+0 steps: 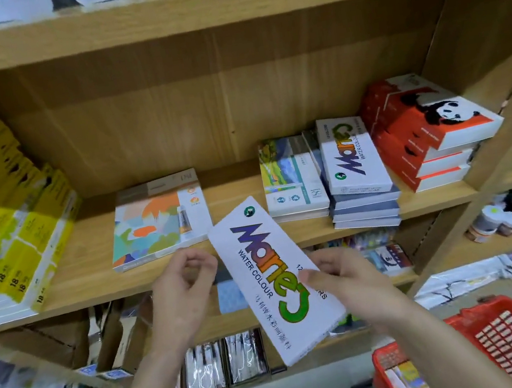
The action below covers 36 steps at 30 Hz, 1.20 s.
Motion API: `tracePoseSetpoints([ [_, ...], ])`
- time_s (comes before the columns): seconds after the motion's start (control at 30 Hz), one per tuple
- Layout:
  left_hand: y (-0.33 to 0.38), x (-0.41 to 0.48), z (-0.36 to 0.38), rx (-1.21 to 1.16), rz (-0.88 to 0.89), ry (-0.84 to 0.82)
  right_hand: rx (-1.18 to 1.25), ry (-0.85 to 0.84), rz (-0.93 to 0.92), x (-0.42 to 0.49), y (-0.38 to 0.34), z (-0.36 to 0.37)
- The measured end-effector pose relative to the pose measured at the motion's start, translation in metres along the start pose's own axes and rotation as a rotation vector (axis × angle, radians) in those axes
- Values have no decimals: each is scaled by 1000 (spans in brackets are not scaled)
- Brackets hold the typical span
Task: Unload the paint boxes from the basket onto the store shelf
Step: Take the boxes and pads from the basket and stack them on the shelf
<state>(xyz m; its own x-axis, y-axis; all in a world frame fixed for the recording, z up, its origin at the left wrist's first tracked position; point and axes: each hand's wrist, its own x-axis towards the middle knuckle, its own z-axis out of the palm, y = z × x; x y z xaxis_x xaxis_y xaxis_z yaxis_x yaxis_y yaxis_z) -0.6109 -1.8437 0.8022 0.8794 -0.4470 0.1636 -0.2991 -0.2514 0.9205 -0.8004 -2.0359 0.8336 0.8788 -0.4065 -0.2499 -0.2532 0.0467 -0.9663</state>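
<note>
**White water-colour box on its way to the shelf**

The right hand [349, 283] holds the white Marie's box [276, 279] — thumb pressed on its printed face near the right long edge, the other fingers hidden beneath, so the grip is closed on the box. The box is tilted, its far end pointing up and left towards the front edge of the shelf [241, 196], its near end hanging low in front of the lower shelves. That slant looks like a box in transit rather than one being set down; none of it rests on the board yet, as far as can be judged.

The left hand [182, 289] is just beside the box's left long edge, fingers curled loosely with nothing between them. Its grip is narrow but empty — probably ready to steady or turn the box square.

On the shelf, towards the right end, a matching white box tops a stack of grey-sided boxes [359, 177], which suggests where this one belongs: like goes on like, printed face up. Touching that stack on its left is a landscape-printed stack [292, 178], and at the far right end a red panda stack [429, 129]. Nearer the middle lies a pastel box [159, 219]; yellow boxes [10, 239] crowd the left end.

The red basket [493, 344] sits low at the right, with at least one colourful box showing inside, so unloading looks unfinished.
</note>
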Motion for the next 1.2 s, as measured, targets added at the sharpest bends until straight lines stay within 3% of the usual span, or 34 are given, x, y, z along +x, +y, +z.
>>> tracePoseSetpoints([
  [0.1,7,15,13,-34,43,-9,44,81,-87,-7,-9,-11],
  [0.23,24,36,41,60,127,-88,94,322,-200,4,-27,-41],
  [0.43,48,72,105,343,315,-200,-166,698,-166,55,-63,-117],
  [0.7,78,71,161,382,442,-323,-638,751,31,94,-61,-150],
  [0.8,82,49,156,279,528,-264,-605,899,-72,74,-50,-144],
  [0.9,78,12,155,174,576,-430,-535,922,-118,18,-14,-143],
  [1.0,59,-26,181,137,541,-702,-552,935,38,-50,51,-151],
  [1.2,-2,-87,285,281,336,-1148,-449,914,603,-155,208,-181],
])
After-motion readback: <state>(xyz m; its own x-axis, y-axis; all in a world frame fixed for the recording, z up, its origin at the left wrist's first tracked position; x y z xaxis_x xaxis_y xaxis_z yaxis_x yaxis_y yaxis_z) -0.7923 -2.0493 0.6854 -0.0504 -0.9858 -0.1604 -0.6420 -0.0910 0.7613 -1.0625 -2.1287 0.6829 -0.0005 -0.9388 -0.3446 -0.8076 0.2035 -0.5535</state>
